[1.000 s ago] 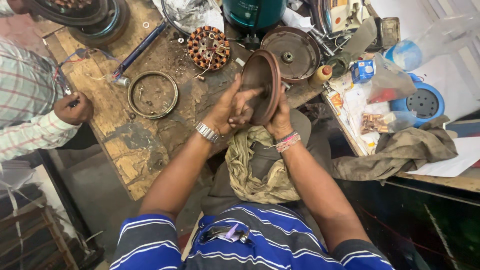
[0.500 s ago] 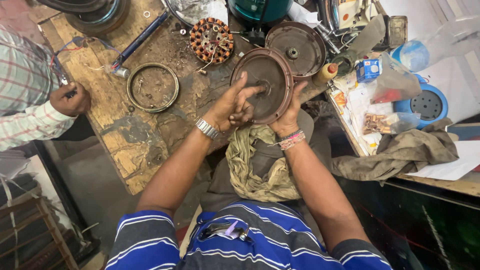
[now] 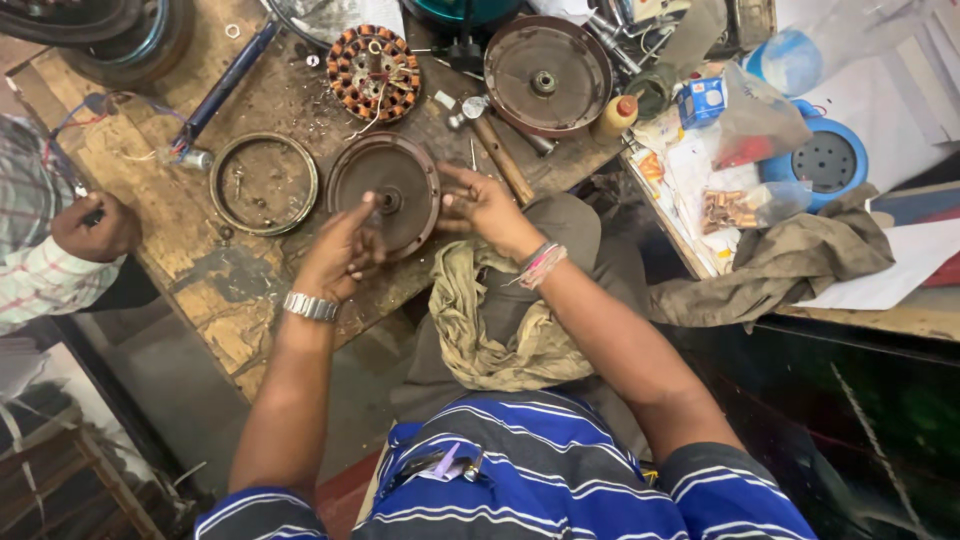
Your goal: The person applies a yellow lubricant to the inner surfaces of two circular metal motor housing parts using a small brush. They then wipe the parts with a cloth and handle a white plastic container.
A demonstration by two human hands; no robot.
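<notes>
The round rusty metal cover lies flat on the table near its edge. The left hand hovers just over it, fingers loosely spread; the right hand touches its rim, fingers half-curled. A careless nudge could slide it off the edge.

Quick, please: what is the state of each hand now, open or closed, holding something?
Left hand: open, fingers on the round metal cover, no grip.
Right hand: loosely curled at the cover's edge; grip cannot be told.
</notes>
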